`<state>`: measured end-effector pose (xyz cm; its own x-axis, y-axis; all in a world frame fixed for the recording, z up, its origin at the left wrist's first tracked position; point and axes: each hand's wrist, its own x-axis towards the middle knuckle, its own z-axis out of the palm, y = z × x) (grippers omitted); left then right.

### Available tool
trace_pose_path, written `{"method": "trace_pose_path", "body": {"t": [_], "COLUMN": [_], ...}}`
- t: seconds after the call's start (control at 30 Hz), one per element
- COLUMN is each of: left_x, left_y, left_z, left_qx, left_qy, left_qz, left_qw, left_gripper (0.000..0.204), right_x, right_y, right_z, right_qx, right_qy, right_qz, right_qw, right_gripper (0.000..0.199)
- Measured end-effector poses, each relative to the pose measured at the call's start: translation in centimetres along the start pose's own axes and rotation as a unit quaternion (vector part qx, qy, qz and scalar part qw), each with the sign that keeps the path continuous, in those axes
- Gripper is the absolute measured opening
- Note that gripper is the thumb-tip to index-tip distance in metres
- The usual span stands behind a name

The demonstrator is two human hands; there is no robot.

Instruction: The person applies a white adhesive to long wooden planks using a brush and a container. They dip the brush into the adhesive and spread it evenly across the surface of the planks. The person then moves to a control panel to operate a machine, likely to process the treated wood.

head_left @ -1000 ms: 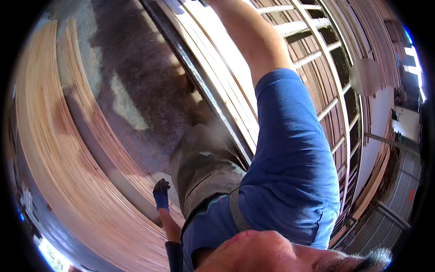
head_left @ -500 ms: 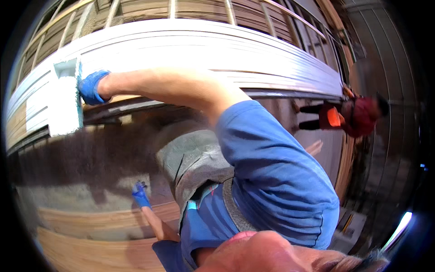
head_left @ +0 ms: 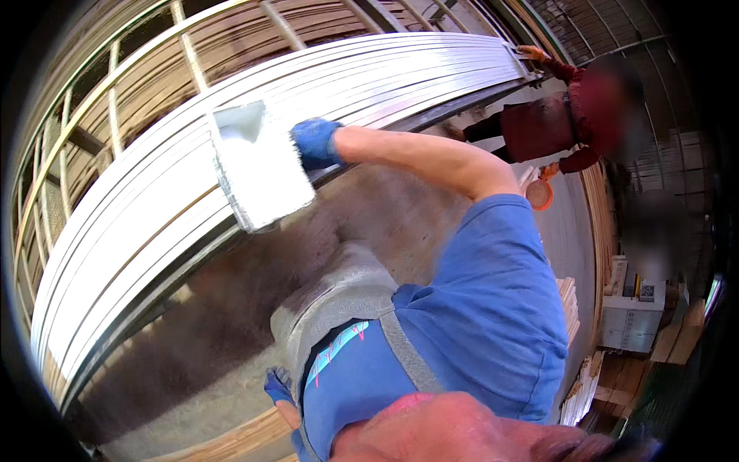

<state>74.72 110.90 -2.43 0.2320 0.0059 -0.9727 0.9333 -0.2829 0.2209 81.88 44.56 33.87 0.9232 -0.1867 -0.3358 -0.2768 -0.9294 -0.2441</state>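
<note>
My right hand (head_left: 317, 144), in a blue glove, is closed at the side of a wide white rectangular pad (head_left: 269, 173) with a shaggy edge. Glare washes out much of the pad, and my fingertips are hidden. The pad lies across several long white boards (head_left: 146, 223), which form a row on a raised support; its near end juts past their near edge. At the lower left hangs my left hand (head_left: 279, 383), also gloved in blue, low beside my grey apron (head_left: 335, 289). Its fingers are loosely apart, with nothing visible in them.
At the boards' far right end stands a co-worker (head_left: 539, 127) in dark red, one hand at the board ends, the other on an orange container (head_left: 540, 195). Behind the boards runs a slatted rack (head_left: 192, 58) holding wood. A white box (head_left: 631, 316) stands at the right.
My right hand and the pad have moved right along the boards, and the view has swung. The co-worker now has a hand up at the board ends. My left hand is lower in view.
</note>
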Motion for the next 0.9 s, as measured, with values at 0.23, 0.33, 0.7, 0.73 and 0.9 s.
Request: {"method": "trace_pose_path", "body": {"t": [0.23, 0.33, 0.7, 0.73, 0.9], "left_x": [-4.1, -9.3, -8.4, -9.3, -11.4], "left_y": [1.5, 6.0, 3.2, 2.4, -3.2], "left_z": [18.2, 22.5, 26.0, 25.5, 24.8], "left_qx": [0.016, 0.09, 0.034, 0.04, 0.011], "left_qy": [-0.04, -0.042, 0.022, 0.035, 0.055], "left_qz": [0.067, 0.146, 0.09, 0.087, 0.016], "left_qw": [0.997, 0.984, 0.995, 0.995, 0.998], "left_gripper": [0.047, 0.037, 0.035, 0.034, 0.034], "right_x": [-16.5, -24.5, -37.2, -35.7, -33.4], "right_y": [33.2, 42.6, 70.4, 69.4, 66.5], "right_z": [-0.4, -2.0, -2.9, -1.5, -1.0], "right_qx": [0.012, -0.018, -0.398, -0.472, 0.054], "right_qy": [0.064, 0.059, -0.134, -0.189, 0.142], "right_qz": [0.056, 0.084, 0.198, 0.12, 0.268], "right_qw": [0.996, 0.995, 0.886, 0.853, 0.951], "right_gripper": [0.024, 0.03, 0.036, 0.039, 0.046]}}
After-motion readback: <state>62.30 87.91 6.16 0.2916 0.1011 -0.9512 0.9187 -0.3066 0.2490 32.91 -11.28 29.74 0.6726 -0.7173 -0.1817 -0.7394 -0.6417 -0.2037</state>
